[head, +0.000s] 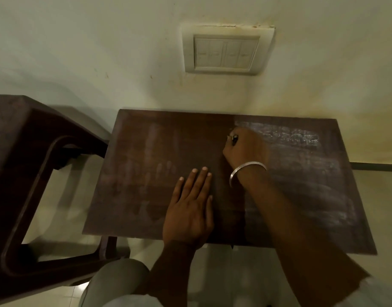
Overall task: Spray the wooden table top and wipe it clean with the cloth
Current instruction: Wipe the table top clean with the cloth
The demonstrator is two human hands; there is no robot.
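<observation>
The wiping step looks to be in hand; the wooden table top (159, 151) fills the middle of the view, with whitish streaks of wet film toward 2 o'clock and a darker, smeared patch toward 9 o'clock. The right hand (246, 147), a metal bangle (246, 171) at its wrist, is closed into a fist pressed on the surface near centre; a small dark scrap peeks out at its knuckles, probably the cloth (234, 137), though too little shows to be sure. The left hand (190, 209) lies flat, fingers spread, holding nothing, at 6 o'clock; it seems to steady the table. No spray bottle is in view. Next, the streaked area at 2 o'clock calls for firm passes; a dark chair (31, 173) stands at 9 o'clock.
</observation>
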